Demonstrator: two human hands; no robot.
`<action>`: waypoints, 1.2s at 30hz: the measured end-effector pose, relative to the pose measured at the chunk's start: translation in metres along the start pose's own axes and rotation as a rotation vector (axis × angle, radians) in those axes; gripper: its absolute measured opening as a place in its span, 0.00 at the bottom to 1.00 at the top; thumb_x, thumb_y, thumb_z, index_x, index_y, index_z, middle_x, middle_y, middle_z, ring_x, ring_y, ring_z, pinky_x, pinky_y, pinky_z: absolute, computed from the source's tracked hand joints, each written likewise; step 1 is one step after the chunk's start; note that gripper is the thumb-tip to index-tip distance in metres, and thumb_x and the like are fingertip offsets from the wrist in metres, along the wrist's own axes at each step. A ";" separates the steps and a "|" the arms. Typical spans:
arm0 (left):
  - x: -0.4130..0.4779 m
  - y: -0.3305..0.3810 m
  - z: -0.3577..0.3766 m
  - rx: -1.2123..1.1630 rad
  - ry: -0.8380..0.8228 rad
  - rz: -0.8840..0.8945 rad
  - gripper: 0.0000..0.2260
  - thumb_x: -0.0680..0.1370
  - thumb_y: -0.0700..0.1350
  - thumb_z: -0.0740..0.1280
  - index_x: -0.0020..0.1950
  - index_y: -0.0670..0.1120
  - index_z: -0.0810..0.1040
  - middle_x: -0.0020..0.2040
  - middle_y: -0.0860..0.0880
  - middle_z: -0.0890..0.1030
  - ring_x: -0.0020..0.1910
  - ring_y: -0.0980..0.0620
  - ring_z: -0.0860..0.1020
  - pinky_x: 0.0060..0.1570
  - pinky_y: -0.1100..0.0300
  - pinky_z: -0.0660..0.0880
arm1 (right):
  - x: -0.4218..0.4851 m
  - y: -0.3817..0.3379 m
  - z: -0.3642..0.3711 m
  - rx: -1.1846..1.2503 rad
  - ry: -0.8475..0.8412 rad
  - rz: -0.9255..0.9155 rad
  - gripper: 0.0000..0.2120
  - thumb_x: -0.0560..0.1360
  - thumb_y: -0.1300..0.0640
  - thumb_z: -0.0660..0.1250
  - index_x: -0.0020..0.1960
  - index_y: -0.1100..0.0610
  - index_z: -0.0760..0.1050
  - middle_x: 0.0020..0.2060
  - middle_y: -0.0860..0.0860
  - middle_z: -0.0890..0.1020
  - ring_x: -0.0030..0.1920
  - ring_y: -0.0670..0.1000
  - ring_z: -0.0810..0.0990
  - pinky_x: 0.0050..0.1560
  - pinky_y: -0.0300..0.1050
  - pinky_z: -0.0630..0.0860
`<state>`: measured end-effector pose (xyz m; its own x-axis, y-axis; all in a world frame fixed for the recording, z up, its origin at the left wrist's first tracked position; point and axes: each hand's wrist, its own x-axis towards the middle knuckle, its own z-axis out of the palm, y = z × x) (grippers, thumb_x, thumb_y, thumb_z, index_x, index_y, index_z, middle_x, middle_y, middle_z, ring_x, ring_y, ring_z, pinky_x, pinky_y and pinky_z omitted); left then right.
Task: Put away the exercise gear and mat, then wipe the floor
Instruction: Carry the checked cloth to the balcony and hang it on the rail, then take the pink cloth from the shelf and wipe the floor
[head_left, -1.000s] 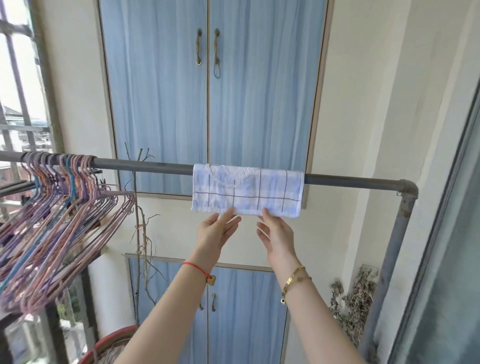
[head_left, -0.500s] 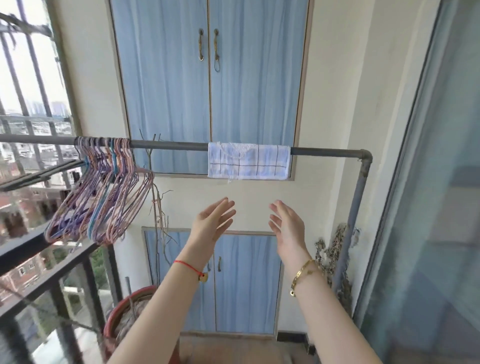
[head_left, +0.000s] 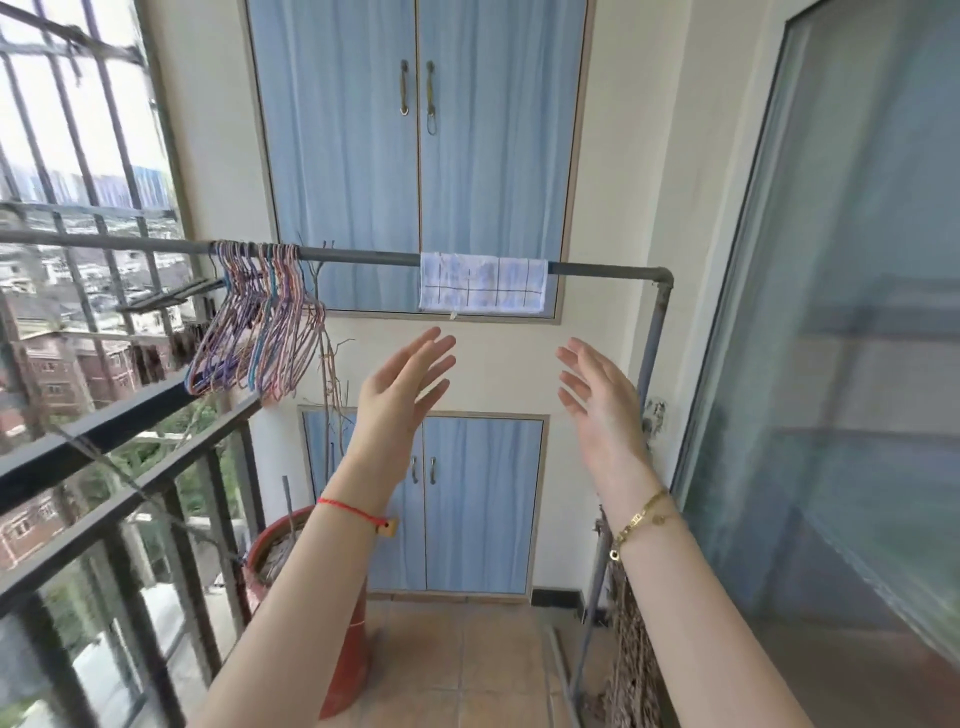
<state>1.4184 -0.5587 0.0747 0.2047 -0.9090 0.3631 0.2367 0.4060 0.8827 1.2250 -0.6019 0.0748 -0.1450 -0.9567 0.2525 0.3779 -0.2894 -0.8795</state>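
A white and blue checked cloth (head_left: 483, 283) hangs folded over a grey metal drying rail (head_left: 363, 255) on a balcony. My left hand (head_left: 405, 387) is raised below the cloth with fingers straight and spread, holding nothing. My right hand (head_left: 597, 395) is raised beside it, fingers straight, also empty. Both hands are well below the cloth and touch nothing. A red cord is on my left wrist and a gold bracelet on my right.
Several pink and purple hangers (head_left: 260, 322) crowd the rail's left part. Blue cupboard doors (head_left: 415, 130) are above and below (head_left: 478, 504). A red plant pot (head_left: 343, 654) stands by the black railing (head_left: 130, 467). A glass sliding door (head_left: 841, 364) is on the right.
My hands let go of the cloth's lower edge and dropped away from it. The view pulled back from the rail, showing the floor and pot.
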 end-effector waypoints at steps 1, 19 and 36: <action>-0.013 0.005 0.001 -0.003 -0.001 0.008 0.15 0.83 0.46 0.65 0.69 0.47 0.77 0.62 0.52 0.84 0.64 0.53 0.80 0.69 0.53 0.73 | -0.012 -0.007 -0.004 -0.003 -0.003 -0.013 0.11 0.80 0.50 0.64 0.60 0.52 0.79 0.55 0.47 0.84 0.54 0.47 0.79 0.52 0.40 0.74; -0.301 0.071 0.025 0.038 0.033 -0.026 0.12 0.83 0.46 0.63 0.66 0.52 0.79 0.64 0.53 0.83 0.66 0.53 0.79 0.70 0.51 0.72 | -0.275 -0.080 -0.101 -0.014 -0.050 0.020 0.10 0.81 0.53 0.64 0.59 0.52 0.80 0.54 0.49 0.84 0.54 0.47 0.79 0.57 0.42 0.75; -0.426 0.064 0.049 -0.044 -0.215 -0.252 0.14 0.83 0.46 0.64 0.68 0.49 0.77 0.63 0.53 0.83 0.65 0.54 0.80 0.69 0.53 0.73 | -0.473 -0.102 -0.149 -0.102 0.284 0.004 0.14 0.82 0.54 0.62 0.64 0.56 0.78 0.58 0.51 0.84 0.55 0.47 0.79 0.59 0.42 0.77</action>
<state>1.2999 -0.1504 -0.0086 -0.0694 -0.9785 0.1941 0.2965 0.1655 0.9406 1.1186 -0.1155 -0.0149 -0.3994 -0.9062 0.1386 0.2875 -0.2674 -0.9197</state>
